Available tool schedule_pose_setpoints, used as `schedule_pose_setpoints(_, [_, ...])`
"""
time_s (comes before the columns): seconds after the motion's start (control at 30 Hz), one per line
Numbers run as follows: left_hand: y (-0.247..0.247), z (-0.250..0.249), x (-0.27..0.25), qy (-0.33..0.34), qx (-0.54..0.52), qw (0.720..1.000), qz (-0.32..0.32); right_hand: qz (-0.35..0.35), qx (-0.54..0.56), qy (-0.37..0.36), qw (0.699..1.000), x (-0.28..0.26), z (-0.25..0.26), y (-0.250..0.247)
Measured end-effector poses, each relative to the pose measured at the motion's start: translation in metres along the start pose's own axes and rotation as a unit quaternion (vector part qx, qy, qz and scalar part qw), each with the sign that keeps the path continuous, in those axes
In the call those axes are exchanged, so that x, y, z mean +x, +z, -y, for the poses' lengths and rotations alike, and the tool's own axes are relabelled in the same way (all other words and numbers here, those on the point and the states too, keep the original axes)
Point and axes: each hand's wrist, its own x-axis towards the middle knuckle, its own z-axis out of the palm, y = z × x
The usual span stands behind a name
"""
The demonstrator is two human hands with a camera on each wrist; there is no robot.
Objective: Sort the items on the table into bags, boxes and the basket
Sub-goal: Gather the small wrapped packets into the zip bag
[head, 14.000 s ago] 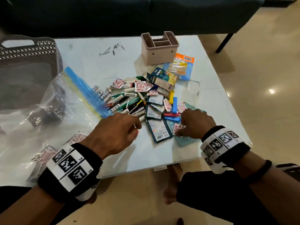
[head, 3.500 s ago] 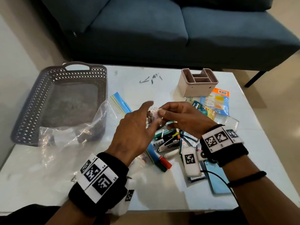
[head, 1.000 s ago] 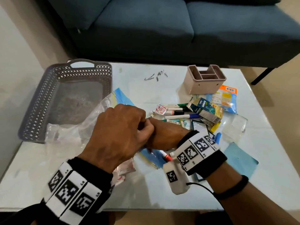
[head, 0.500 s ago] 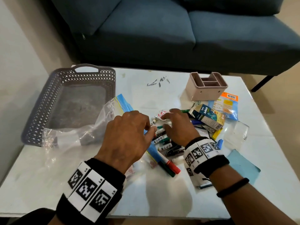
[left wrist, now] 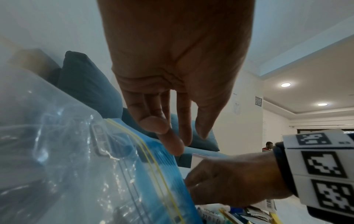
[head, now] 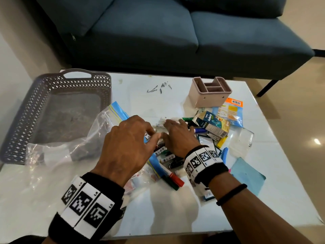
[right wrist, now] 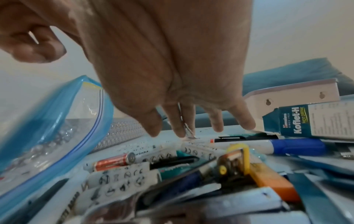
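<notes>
Behind the white desk (head: 175, 213) stood a dark blue sofa (head: 158, 32), and we saw both hands low over the pile of small items (head: 177, 152) in the middle. Our left hand (head: 126, 147) hovered with the fingers loosely bent and its grip apart, holding nothing. Just under and to the left of it lay the clear zip bag (head: 73, 147) with a blue strip, its far end against the grey basket (head: 52, 111). Our right hand (head: 177, 138) was just beside the left one, the fingers (right wrist: 178, 128) stretched down and spread. Between two of them a small crinkled wrapper (right wrist: 188, 131) showed, but we could not tell if the grip was clamped on it. Directly below this hand lay white markers (right wrist: 134, 178), a red battery (right wrist: 113, 161) and a blue-capped marker (right wrist: 287, 146). Right of this hand stood a Koflet-H box (head: 213, 125), and just behind it the pink organiser box (head: 209, 95), with an orange packet (head: 232, 111) beside. Near the right wrist lay red and green markers (head: 173, 180), and further right a blue sheet (head: 249, 175).
</notes>
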Motion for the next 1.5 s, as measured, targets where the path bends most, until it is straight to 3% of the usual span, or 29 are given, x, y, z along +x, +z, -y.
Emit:
schedule_pose_setpoints(0.1, [-0.001,-0.004,0.002,0.010,-0.014,1.000,-0.010,-0.207,0.125,-0.082,0.967,0.000,0.002,-0.009])
schedule_pose_setpoints(0.17, [-0.001,-0.009,0.003,0.017,-0.025,1.000,-0.006,-0.254,0.276,-0.102,0.922,-0.004,0.006,-0.019])
schedule_pose_setpoints(0.3, [0.001,-0.016,0.006,-0.015,-0.110,0.993,-0.037,-0.134,0.598,-0.093,0.785,-0.022,0.017,-0.040])
schedule_pose_setpoints(0.37, [0.002,-0.018,0.008,-0.036,-0.163,0.985,-0.051,-0.098,0.632,-0.095,0.763,-0.029,0.017,-0.046])
schedule_pose_setpoints(0.53, [0.007,-0.021,0.013,-0.042,-0.229,0.970,-0.070,-0.125,0.578,-0.046,0.805,-0.026,-0.010,-0.052])
schedule_pose_setpoints(0.67, [0.011,-0.024,0.012,-0.050,-0.195,0.978,-0.053,-0.237,0.281,0.060,0.928,-0.022,-0.060,-0.051])
schedule_pose_setpoints(0.73, [0.011,-0.025,0.012,-0.057,-0.169,0.982,-0.054,-0.238,0.145,0.119,0.953,-0.023,-0.089,-0.048])
schedule_pose_setpoints(0.8, [0.011,-0.024,0.012,-0.064,-0.156,0.984,-0.058,-0.184,0.085,0.159,0.966,-0.024,-0.116,-0.043])
schedule_pose_setpoints(0.93, [0.013,-0.024,0.009,-0.059,-0.139,0.987,-0.057,-0.113,0.080,0.186,0.973,-0.019,-0.141,-0.032])
schedule_pose_setpoints(1.1, [0.015,-0.025,0.009,-0.061,-0.129,0.988,-0.058,-0.183,0.105,0.161,0.964,-0.018,-0.125,-0.037])
schedule_pose_setpoints(1.23, [0.014,-0.026,0.008,-0.049,-0.140,0.987,-0.060,-0.204,0.236,0.097,0.945,-0.014,-0.097,-0.046])
schedule_pose_setpoints(1.33, [0.013,-0.027,0.007,-0.039,-0.146,0.987,-0.054,-0.240,0.305,0.120,0.914,-0.011,-0.098,-0.051])
schedule_pose_setpoints(1.43, [0.012,-0.026,0.007,-0.038,-0.148,0.987,-0.057,-0.307,0.221,0.157,0.912,-0.013,-0.121,-0.048])
schedule_pose_setpoints(1.5, [0.011,-0.025,0.008,-0.039,-0.148,0.986,-0.060,-0.285,0.165,0.163,0.930,-0.017,-0.133,-0.040])
